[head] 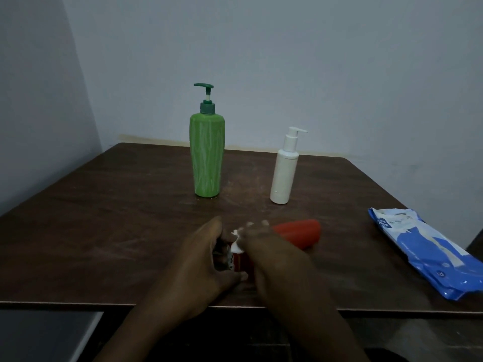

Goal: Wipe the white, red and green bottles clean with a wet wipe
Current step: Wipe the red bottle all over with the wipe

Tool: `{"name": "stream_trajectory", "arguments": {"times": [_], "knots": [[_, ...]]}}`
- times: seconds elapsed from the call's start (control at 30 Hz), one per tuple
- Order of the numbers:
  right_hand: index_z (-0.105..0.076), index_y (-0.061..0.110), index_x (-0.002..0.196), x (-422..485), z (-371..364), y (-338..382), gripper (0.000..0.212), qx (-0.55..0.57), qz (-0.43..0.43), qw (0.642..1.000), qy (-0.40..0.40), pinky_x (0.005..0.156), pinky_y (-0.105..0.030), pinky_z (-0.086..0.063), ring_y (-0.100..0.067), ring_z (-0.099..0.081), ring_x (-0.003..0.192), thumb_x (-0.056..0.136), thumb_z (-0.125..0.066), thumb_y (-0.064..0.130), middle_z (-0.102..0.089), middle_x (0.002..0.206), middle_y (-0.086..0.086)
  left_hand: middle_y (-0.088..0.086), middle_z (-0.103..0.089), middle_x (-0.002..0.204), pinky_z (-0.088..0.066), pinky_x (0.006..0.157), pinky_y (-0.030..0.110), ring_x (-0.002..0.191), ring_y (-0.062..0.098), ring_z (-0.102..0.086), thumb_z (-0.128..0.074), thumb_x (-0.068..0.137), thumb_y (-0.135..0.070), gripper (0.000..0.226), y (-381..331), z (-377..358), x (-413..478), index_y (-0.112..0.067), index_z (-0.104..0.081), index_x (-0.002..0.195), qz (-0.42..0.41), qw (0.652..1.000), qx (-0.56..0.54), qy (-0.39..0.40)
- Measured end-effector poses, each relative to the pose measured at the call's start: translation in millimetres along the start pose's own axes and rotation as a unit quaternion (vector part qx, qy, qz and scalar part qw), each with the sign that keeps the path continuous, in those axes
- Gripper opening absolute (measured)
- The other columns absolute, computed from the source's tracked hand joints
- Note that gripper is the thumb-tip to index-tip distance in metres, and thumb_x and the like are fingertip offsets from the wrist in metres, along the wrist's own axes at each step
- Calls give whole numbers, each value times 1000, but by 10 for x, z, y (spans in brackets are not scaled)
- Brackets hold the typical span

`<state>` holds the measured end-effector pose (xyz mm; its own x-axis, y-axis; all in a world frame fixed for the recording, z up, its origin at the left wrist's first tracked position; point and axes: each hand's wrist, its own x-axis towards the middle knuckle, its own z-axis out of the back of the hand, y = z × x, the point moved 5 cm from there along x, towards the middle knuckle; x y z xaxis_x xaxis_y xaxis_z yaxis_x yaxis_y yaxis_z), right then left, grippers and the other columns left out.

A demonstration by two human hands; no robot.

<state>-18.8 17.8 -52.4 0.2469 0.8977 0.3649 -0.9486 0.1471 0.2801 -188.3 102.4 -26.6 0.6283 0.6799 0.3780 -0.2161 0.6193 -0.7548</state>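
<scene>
Head view shows a dark wooden table point(104, 218) set against a pale wall point(313, 61). Near its front edge a red bottle point(298, 235) lies on its side, its base pointing to the far right and its top end hidden between the two hands. The left hand point(198, 262) is wrapped around that near end of the red bottle, fingers curled closed on it. The right hand point(274, 257) is pressed over the middle of the bottle, closed on a white wet wipe point(236, 245) that shows between the two hands. Farther back a green bottle point(207, 155) with a pump stands upright, and to its right a smaller white bottle point(283, 173) stands upright, apart from it. At the right edge lies a blue pack of wipes point(428, 254).
</scene>
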Motion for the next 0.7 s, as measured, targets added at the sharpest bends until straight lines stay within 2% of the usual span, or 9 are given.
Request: {"name": "stream_trajectory", "arguments": {"times": [0.1,0.17,0.23,0.33,0.43,0.5,0.6,0.7], "knots": [[-48,47,121,-12,491,155,34,31,-17,996,-80,90,-24,-48,1,-51,98,92,-48,29,-52,114,21,-19,-70,99,-63,73,34,86,3,-72,-99,59,-21,58,17,-7,-10,-44,-55,90,10,1000,-4,8],[-49,38,124,4,695,-100,34,31,-120,991,-56,89,-27,-47,-6,-51,93,93,-52,23,-56,119,6,-16,-70,101,-64,74,33,86,3,-72,-99,59,-22,60,48,-12,-3,-45,-56,93,15,1000,-9,7],[-47,34,128,9,838,-250,40,-21,-176,984,-20,93,-31,-47,-14,-55,100,92,-54,20,-57,123,-1,-14,-69,101,-63,74,33,86,4,-72,-99,59,-21,61,53,-13,-1,-46,-56,93,12,1000,-9,4],[-49,33,129,11,680,88,39,-11,-139,990,-18,98,-27,-43,-12,-54,111,93,-51,20,-56,124,5,-17,-69,102,-63,75,33,88,2,-71,-99,59,-23,59,29,-1,-9,-44,-56,93,6,1000,-4,4],[-44,44,130,1,271,407,45,-2,-43,999,18,96,-33,-48,-6,-56,110,88,-41,29,-57,124,15,-17,-70,93,-62,72,39,84,6,-72,-98,61,-18,56,21,3,-5,-42,-54,86,1,1000,-1,2],[-48,45,125,-6,327,483,43,10,-13,1000,15,95,-28,-48,-2,-56,108,86,-36,32,-58,123,17,-18,-70,92,-62,70,40,83,6,-72,-98,61,-18,56,17,-4,-7,-42,-53,85,0,1000,-1,1],[-55,36,121,11,737,204,32,4,-66,998,5,91,-25,-46,-9,-56,101,94,-47,22,-60,117,8,-26,-66,102,-63,74,37,86,3,-71,-99,59,-22,59,33,-16,-7,-40,-55,93,7,1000,-3,7],[-53,37,101,80,1020,-252,21,-72,-150,986,32,83,-27,-46,-11,-54,88,91,-56,19,-63,107,0,-29,-63,106,-63,77,38,90,3,-70,-99,59,-23,58,52,-15,-9,-39,-55,94,-5,1000,-9,6]]}}
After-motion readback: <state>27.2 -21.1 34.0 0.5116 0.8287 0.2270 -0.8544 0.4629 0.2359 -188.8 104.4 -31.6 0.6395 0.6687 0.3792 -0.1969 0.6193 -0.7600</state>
